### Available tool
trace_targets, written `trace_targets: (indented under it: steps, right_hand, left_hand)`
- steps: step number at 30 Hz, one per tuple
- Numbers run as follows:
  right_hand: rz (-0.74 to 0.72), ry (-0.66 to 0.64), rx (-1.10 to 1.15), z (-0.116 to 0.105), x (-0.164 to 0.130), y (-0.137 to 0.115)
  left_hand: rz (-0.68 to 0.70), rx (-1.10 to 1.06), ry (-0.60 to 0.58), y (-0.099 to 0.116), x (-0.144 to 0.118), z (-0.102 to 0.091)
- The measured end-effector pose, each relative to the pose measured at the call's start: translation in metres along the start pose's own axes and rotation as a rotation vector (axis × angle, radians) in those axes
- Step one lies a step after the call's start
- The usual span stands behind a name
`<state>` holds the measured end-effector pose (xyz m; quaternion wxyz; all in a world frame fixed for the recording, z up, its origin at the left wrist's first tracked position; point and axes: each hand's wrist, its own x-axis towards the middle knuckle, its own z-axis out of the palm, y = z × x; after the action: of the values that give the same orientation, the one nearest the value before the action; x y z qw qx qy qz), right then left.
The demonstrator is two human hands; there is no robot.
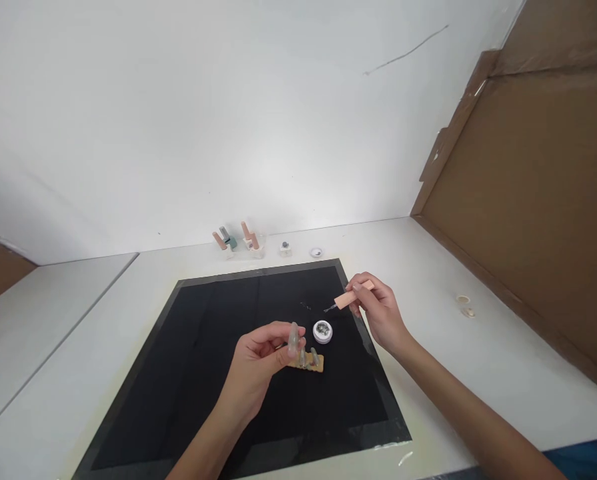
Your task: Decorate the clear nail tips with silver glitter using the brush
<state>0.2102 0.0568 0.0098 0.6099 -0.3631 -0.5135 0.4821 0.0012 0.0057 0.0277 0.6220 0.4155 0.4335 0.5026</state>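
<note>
2 hands [258, 360], 1 black mat [203, 373], 1 brush [348, 300], 3 small jars [322, 331], 2 pale pieces [466, 305] at right.

We see a black mat [203, 373] with a dark grey border, lying on a white table [478, 347]. The wall behind is white too, with one thin dark line on it. On the right stands a brown cardboard panel [538, 220]. The brush handle [351, 298] is a pale peach-pink, and its tip is dark. The small jar [322, 331] is white outside, with a silver-grey glittering content. The nail tips [294, 339] are clear and greyish, on a tan holder [312, 364]. At the wall we see peach-pink bottles [251, 239] and one grey-green bottle [227, 239].
</note>
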Motion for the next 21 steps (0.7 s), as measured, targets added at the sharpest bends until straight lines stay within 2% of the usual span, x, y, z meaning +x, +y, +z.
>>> trace_targets:
  steps: [2,5,9,12,17,21]
  right_hand:
    - [0.008,0.002,0.007,0.000,0.000,0.000]
    - [0.026,0.003,0.022,0.001,0.000,0.001]
    - [0.051,0.003,0.035,0.003,-0.002,0.003]
    - [0.073,-0.006,0.036,0.004,-0.002,0.005]
    - [0.112,-0.024,0.023,0.005,-0.002,0.008]
    - [0.123,-0.022,0.015,0.005,-0.001,0.010]
  left_hand:
    - [0.015,0.005,0.089,0.002,0.000,-0.008]
    - [0.105,0.102,0.195,0.002,-0.001,-0.030]
    - [0.225,0.306,0.229,-0.002,-0.002,-0.068]
    - [0.205,0.483,0.198,-0.009,-0.002,-0.085]
    - [0.158,0.571,0.124,-0.023,0.006,-0.086]
    - [0.159,0.604,0.109,-0.031,0.017,-0.083]
